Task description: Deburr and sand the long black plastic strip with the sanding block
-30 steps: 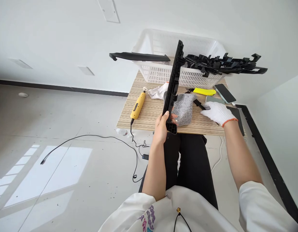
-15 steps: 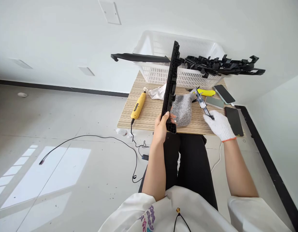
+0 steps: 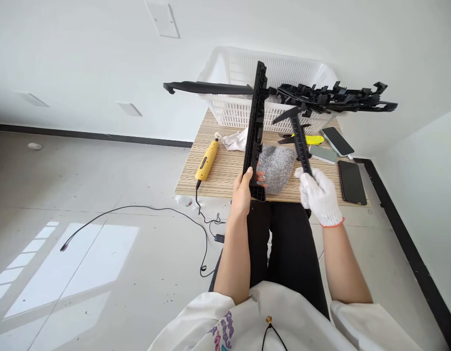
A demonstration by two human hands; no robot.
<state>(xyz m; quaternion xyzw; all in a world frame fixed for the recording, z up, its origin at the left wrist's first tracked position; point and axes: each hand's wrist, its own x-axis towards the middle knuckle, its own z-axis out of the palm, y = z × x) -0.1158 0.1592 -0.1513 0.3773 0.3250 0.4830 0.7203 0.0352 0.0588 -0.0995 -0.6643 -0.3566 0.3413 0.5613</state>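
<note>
My bare left hand (image 3: 243, 187) is closed around the lower end of a long black plastic trim piece (image 3: 255, 131), held nearly upright over the table. In a white knit glove, my right hand (image 3: 318, 192) grips a caliper (image 3: 300, 141) by its lower part, jaws up and pointing left. The caliper is slightly blurred and stands apart from the trim piece. Just behind the trim piece a grey cloth (image 3: 278, 168) lies on the table, between my hands. A yellow-handled knife (image 3: 313, 140) lies beyond the caliper, partly hidden by it.
A white plastic basket (image 3: 232, 112) at the back bears several black trim parts (image 3: 331, 100) jutting past its sides. On the wooden table (image 3: 225, 180) are a yellow corded tool (image 3: 206, 161), a white cloth (image 3: 235, 141), a green-grey box (image 3: 323, 154) and two phones (image 3: 352, 182).
My right hand has lifted the caliper off the table and moved it left, turning it so its dark side shows. My left hand and the trim piece stay almost in place.
</note>
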